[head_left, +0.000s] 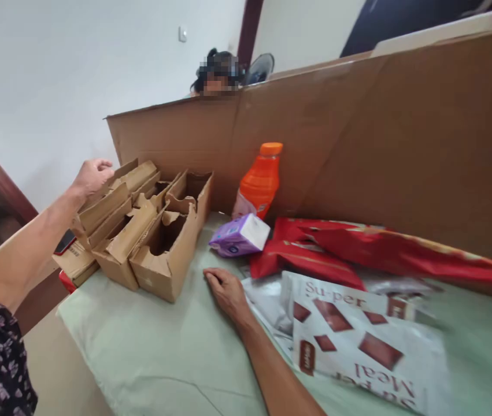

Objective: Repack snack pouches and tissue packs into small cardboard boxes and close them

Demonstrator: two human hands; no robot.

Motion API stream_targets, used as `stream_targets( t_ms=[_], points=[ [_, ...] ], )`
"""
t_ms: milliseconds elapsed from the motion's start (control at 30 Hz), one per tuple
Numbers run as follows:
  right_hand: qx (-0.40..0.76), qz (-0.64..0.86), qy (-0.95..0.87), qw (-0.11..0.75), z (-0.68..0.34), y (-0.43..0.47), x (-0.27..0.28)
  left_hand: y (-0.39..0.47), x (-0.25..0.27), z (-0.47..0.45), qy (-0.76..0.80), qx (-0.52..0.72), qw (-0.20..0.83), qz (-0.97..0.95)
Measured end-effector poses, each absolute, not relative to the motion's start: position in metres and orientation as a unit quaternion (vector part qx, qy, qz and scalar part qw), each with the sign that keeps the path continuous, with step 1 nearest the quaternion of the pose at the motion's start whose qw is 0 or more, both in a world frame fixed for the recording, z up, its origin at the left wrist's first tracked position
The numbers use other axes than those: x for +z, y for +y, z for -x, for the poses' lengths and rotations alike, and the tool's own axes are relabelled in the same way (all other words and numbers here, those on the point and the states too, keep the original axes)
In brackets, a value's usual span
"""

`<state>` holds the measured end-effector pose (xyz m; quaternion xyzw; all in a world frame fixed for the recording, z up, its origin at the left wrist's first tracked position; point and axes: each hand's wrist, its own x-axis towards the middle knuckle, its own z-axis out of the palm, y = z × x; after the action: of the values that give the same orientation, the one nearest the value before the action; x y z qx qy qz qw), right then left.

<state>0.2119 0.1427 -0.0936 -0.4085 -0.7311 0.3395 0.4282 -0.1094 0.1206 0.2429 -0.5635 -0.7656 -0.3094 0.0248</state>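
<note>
At the left, my left hand (93, 176) is above the rear left of several open cardboard boxes (154, 277). Its fingers are curled together near a raised flap; what they hold, if anything, is not visible. My right hand (228, 294) lies palm down on the pale green cloth (176, 346), fingers loosely stretched and holding nothing visible. Just beyond it sits a purple and white packet (239, 236), with an orange bottle (259, 182) standing tilted in view behind. A white "Su-per Meal" pouch (350, 335) lies right of my right hand.
Red packages (310, 254) lie along the foot of a tall cardboard panel (380, 144) across the back. A person's head (217, 72) shows above the panel, beside a fan (261, 68). The table edge runs along the lower left.
</note>
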Motion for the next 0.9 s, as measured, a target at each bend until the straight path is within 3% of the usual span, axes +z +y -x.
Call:
stream_targets(
  t_ms=[167,433,667,900],
  points=[
    [0.35,0.403,-0.729,0.429,-0.217,0.144,-0.097,0.106,0.216,0.183,-0.842,-0.2,-0.004,0.502],
    [0.367,0.41,-0.72,0.423,-0.222,0.144,-0.099,0.129,0.174,0.196,-0.834,-0.059,-0.065,0.545],
    [0.368,0.415,-0.714,0.427,-0.223,0.144,-0.103,0.148,0.151,0.189,-0.877,-0.033,0.01,0.479],
    [0.365,0.409,-0.716,0.432,-0.221,0.144,-0.101,0.144,0.149,0.182,-0.884,-0.062,0.01,0.463]
  ],
)
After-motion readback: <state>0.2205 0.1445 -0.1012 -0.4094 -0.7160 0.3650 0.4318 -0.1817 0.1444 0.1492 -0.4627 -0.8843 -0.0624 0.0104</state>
